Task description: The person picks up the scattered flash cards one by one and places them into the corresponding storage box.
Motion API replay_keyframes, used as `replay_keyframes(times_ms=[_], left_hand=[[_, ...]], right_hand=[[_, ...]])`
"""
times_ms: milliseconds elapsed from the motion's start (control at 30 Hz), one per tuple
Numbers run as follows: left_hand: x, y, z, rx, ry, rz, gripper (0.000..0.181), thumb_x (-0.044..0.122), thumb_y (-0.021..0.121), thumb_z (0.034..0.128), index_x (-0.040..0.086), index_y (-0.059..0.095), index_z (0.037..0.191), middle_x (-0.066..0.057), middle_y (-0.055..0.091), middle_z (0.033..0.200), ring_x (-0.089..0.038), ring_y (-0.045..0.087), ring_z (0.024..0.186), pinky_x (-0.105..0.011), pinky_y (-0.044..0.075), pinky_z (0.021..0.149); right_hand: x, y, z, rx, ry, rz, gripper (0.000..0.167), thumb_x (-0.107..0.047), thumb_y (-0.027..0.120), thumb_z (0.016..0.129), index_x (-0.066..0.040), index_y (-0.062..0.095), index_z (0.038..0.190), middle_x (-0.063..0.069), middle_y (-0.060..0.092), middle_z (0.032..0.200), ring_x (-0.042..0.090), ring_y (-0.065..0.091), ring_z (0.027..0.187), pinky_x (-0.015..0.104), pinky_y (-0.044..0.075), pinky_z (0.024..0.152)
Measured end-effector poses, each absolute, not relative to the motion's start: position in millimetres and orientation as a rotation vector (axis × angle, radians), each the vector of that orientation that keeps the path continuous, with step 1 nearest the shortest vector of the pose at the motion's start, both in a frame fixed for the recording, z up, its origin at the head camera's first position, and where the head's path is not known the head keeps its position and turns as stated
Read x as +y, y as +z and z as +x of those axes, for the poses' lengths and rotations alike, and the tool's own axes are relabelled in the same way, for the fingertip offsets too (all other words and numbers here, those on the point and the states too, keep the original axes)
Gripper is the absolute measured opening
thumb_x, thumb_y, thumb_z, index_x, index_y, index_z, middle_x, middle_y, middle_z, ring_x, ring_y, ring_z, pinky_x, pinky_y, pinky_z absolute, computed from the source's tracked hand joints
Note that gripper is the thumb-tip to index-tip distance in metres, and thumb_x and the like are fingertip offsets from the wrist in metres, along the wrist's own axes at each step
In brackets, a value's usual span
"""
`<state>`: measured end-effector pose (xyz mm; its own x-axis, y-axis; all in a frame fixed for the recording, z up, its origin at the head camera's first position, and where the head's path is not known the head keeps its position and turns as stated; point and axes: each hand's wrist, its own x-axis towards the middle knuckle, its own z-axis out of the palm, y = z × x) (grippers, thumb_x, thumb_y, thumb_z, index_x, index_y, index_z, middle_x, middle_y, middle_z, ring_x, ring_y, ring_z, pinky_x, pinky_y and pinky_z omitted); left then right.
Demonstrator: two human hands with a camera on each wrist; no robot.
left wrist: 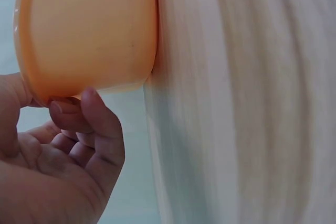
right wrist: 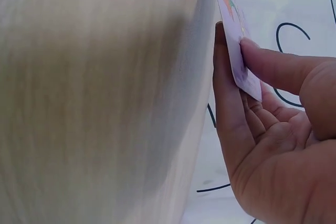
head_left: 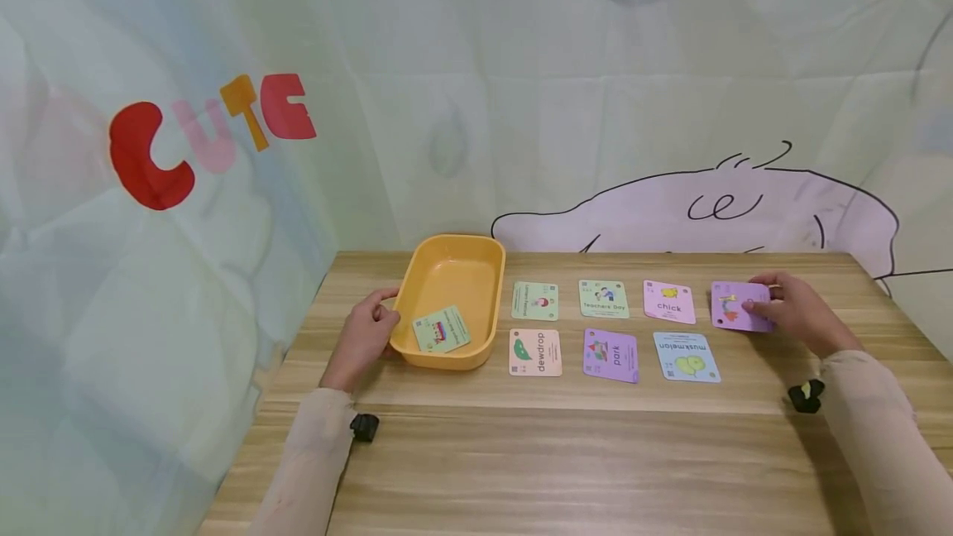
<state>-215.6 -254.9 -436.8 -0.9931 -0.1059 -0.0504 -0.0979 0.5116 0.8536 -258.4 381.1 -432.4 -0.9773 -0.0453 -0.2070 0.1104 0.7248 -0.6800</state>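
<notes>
My left hand (head_left: 363,336) grips the rim of a yellow plastic tray (head_left: 450,245) at its left side, thumb over the edge and fingers beneath it in the left wrist view. A green picture card (head_left: 442,329) lies inside, near the tray's front. At the right end of the back row, my right hand (head_left: 807,317) pinches a purple picture card (head_left: 730,301) between thumb and fingers. In the right wrist view that purple card (right wrist: 231,19) is tilted, its lower edge between the thumb and the fingers, slightly off the table. The chick card (head_left: 668,302) is to its left.
Several cards lie in two rows on the wooden table (head_left: 566,470): a green card (head_left: 534,301), Teachers' Day (head_left: 604,299), dewdrop (head_left: 535,352), park (head_left: 610,356) and muskmelon (head_left: 687,356). A printed cloth (head_left: 417,106) hangs behind the table's back edge.
</notes>
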Motion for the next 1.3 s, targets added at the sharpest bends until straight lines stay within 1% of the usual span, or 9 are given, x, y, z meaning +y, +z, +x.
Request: replay_keyframes(times_ms=[67,133,233,500,567,667,800,1067,1300], left_hand=[[-254.9,-437.0,-215.8,-2.726,-1.535,0.185,0.046,0.014,0.050,0.1011,0.012,0.051,0.147,-0.011,0.053,0.087,-0.021,0.052,0.064,-0.032,0.053,0.056],[-254.8,-437.0,-216.0,-2.727,-1.534,0.186,0.046,0.014,0.050,0.1012,0.012,0.051,0.147,-0.011,0.053,0.088,-0.021,0.052,0.064,-0.032,0.053,0.056],[-254.7,-436.4,-215.8,-2.727,-1.533,0.182,0.046,0.014,0.051,0.1011,0.011,0.051,0.147,-0.012,0.054,0.088,-0.020,0.052,0.064,-0.033,0.054,0.056],[-254.6,-435.4,-215.9,-2.721,-1.543,0.202,0.046,0.014,0.051,0.1009,0.011,0.051,0.147,-0.012,0.054,0.089,-0.021,0.052,0.065,-0.033,0.053,0.056],[-254.4,-435.3,-215.6,-2.727,-1.535,0.204,0.047,0.014,0.051,0.1008,0.011,0.051,0.147,-0.012,0.054,0.089,-0.021,0.052,0.065,-0.033,0.053,0.056],[-254.3,-435.0,-214.9,-2.738,-1.520,0.200,0.047,0.014,0.050,0.1007,0.011,0.050,0.148,-0.012,0.054,0.089,-0.021,0.053,0.065,-0.033,0.054,0.056],[-254.9,-435.6,-214.9,-2.741,-1.518,0.191,0.047,0.014,0.050,0.1008,0.011,0.050,0.148,-0.013,0.055,0.090,-0.021,0.053,0.065,-0.033,0.054,0.056],[-255.5,-436.7,-216.2,-2.733,-1.522,0.189,0.046,0.015,0.051,0.1009,0.011,0.051,0.147,-0.010,0.053,0.088,-0.021,0.052,0.066,-0.032,0.053,0.057],[-254.8,-436.7,-216.1,-2.739,-1.508,0.187,0.047,0.014,0.051,0.1007,0.011,0.051,0.147,-0.010,0.053,0.088,-0.020,0.052,0.066,-0.032,0.053,0.057]], right_hand=[[382.0,-434.4,-258.3,2.726,-1.097,0.029,0.067,-0.028,0.060,0.102,0.012,0.030,0.147,0.041,0.036,0.142,0.046,0.046,0.120,0.039,0.050,0.087],[382.9,-435.8,-258.2,2.730,-1.108,0.010,0.067,-0.029,0.060,0.103,0.013,0.030,0.145,0.040,0.039,0.139,0.042,0.048,0.116,0.027,0.049,0.080],[383.8,-436.4,-258.4,2.734,-1.118,-0.009,0.069,-0.032,0.058,0.103,0.013,0.030,0.146,0.039,0.040,0.139,0.039,0.049,0.114,0.018,0.049,0.073],[379.4,-430.3,-255.2,2.728,-1.146,-0.038,0.073,-0.037,0.057,0.103,0.010,0.027,0.149,0.038,0.034,0.145,0.041,0.047,0.117,0.016,0.049,0.073],[377.5,-429.2,-254.1,2.739,-1.161,-0.039,0.071,-0.036,0.057,0.103,0.010,0.027,0.149,0.037,0.035,0.143,0.035,0.051,0.113,0.017,0.050,0.073],[375.1,-427.7,-252.0,2.760,-1.200,-0.051,0.067,-0.033,0.056,0.104,0.011,0.030,0.147,0.035,0.040,0.139,0.018,0.055,0.100,0.021,0.053,0.072],[374.6,-426.7,-250.8,2.790,-1.233,-0.078,0.065,-0.032,0.057,0.104,0.012,0.032,0.145,0.033,0.043,0.136,0.003,0.052,0.090,0.022,0.053,0.070],[368.9,-422.9,-253.7,2.814,-1.245,-0.079,0.068,-0.038,0.059,0.102,0.008,0.035,0.145,0.029,0.046,0.134,0.005,0.055,0.090,0.022,0.054,0.070],[357.0,-416.0,-253.8,2.789,-1.337,-0.095,0.068,-0.035,0.060,0.102,0.008,0.032,0.146,0.031,0.047,0.134,0.007,0.059,0.087,0.026,0.058,0.070]])
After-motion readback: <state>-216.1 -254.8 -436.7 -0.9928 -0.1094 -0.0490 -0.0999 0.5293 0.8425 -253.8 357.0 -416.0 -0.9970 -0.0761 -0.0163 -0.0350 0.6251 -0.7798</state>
